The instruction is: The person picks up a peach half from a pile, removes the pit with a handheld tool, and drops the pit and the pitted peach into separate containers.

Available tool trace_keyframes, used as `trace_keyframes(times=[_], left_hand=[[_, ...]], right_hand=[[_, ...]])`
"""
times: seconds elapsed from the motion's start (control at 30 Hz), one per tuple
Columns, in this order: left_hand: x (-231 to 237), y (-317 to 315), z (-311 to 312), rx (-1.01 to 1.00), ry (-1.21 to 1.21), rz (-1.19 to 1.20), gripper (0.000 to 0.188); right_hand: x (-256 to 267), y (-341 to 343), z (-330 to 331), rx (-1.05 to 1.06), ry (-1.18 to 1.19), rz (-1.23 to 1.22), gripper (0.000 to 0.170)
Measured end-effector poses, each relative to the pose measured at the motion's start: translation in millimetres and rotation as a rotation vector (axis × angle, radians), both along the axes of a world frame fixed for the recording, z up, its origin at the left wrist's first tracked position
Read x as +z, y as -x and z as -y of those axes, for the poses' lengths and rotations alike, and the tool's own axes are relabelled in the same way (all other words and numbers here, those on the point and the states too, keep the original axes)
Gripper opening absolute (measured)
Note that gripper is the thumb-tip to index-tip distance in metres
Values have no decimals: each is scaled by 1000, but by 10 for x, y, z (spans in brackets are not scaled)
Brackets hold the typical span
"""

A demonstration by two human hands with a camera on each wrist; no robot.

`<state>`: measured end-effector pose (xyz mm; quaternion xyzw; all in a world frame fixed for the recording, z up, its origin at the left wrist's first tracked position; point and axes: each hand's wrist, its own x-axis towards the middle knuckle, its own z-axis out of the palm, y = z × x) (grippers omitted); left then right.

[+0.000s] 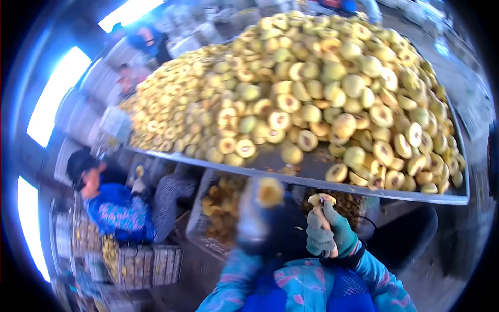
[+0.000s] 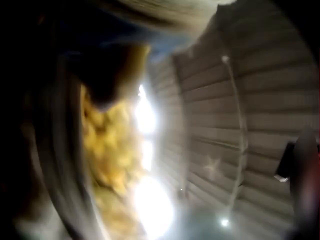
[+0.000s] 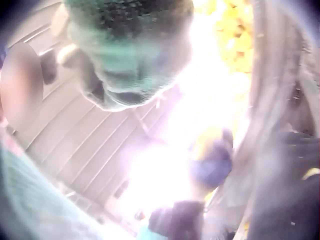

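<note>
My gloved left hand [image 1: 253,216], blurred by motion, holds a peach half [image 1: 270,192] in front of the metal table's edge. In the right wrist view the same left hand [image 3: 212,165] shows with the fruit at its fingertips. To its right, my right hand [image 1: 332,234] in a grey-green glove grips a tan, wooden-looking handle [image 1: 326,223]. A curved, pale brown piece [image 1: 322,198] sits at the handle's upper end; I cannot tell whether it is the tool's head or fruit. A large heap of halved peaches [image 1: 312,83] covers much of the table just beyond both hands.
The table's raised metal rim [image 1: 291,179] runs across in front of me. Below it stands a plastic crate [image 1: 200,229] with fruit pieces inside. On the left sits another person [image 1: 122,208] in blue, with a filled wire-sided basket [image 1: 148,265] behind.
</note>
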<state>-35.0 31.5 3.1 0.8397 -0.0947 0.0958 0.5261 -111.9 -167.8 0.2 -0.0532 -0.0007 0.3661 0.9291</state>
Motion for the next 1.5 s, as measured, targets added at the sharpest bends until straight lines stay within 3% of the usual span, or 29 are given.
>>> trace_keyframes(times=[0.03, 0.07, 0.1, 0.13, 0.2, 0.23, 0.27, 0.3, 0.33, 0.4, 0.43, 0.47, 0.53, 0.57, 0.6, 0.67, 0.7, 0.77, 0.9, 0.97, 1.0, 1.07, 1.23, 1.3, 1.33, 1.37, 1.4, 1.43, 1.5], left_hand=[[-15, -185, -342, 75, -458, 288, 32], [-144, -402, -579, 232, -224, -21, 35], [-76, -509, -661, 275, -925, 318, 36], [86, -656, -516, 268, -929, 307, 39], [139, -1000, -88, 59, -662, 374, 39], [119, -1177, 156, -42, -726, 292, 41], [78, -1286, 386, -152, -794, 267, 49], [39, -1447, 564, -326, -945, -25, 55], [-227, -1595, 595, -418, -1115, 4, 59], [31, -1734, 613, -549, -1008, -172, 60], [31, -1766, 501, -544, -732, -300, 58], [194, -1677, 467, -559, -308, -704, 54], [203, -1385, 261, -599, 539, -885, 46], [138, -1266, 273, -686, 670, -811, 49], [61, -1133, 324, -765, 807, -728, 51], [177, -813, 485, -697, 892, -733, 46], [131, -736, 520, -615, 879, -664, 44], [112, -617, 614, -480, 833, -540, 37], [94, -514, 714, -422, 709, -433, 42], [46, -497, 771, -377, 476, -88, 33], [49, -482, 801, -377, 477, -88, 33], [75, -439, 848, -204, 744, -362, 27], [105, -356, 968, -92, 620, -225, 17], [63, -344, 949, -127, 478, -157, 16], [60, -390, 904, -152, 328, -78, 14], [-56, -425, 888, -179, 430, -161, 13], [-174, -432, 894, -207, 535, -243, 13], [-149, -423, 897, -247, 569, -274, 14], [-107, -432, 896, -318, 570, -295, 17]], right_hand=[[-256, -17, 68, -17, -55, -120, 40], [-552, -80, 118, -28, -112, -225, 40], [-985, -65, 110, 33, 13, -493, 40], [-1023, -20, 88, 88, 269, -487, 40], [-879, -86, -26, 92, 251, -314, 41], [-752, -119, -63, 88, 258, -323, 41], [-582, -194, -80, 43, 470, -278, 40], [-425, -252, -87, -4, 678, -229, 38], [-280, -261, -80, -18, 681, -231, 38], [-78, -259, -35, -232, 972, 70, 41], [-134, -294, -35, -393, 1017, 152, 40], [-127, -324, -30, -402, 1009, 139, 40], [-83, -466, -19, -600, 1341, 350, 41], [-82, -535, -15, -631, 1607, 504, 39], [-133, -571, -47, -618, 1608, 500, 39], [-189, -654, -111, -711, 1765, 736, 37], [-140, -659, -109, -626, 1770, 656, 38], [-165, -634, -129, -658, 1741, 622, 38], [-155, -567, -175, -722, 1666, 486, 39], [-352, -597, -270, -748, 1583, 438, 39], [-450, -615, -311, -770, 1500, 400, 39], [-333, -583, -337, -794, 1510, 404, 39], [-113, -485, -398, -815, 1503, 341, 39], [24, -424, -375, -634, 1600, 212, 35], [-704, -399, -470, -860, 2027, 663, 36], [-473, -403, -358, -605, 1661, 448, 37], [-197, -399, -255, -427, 1529, 301, 34], [-177, -411, -209, -414, 1108, 78, 35], [-12, -344, -211, -345, 790, 11, 45]])
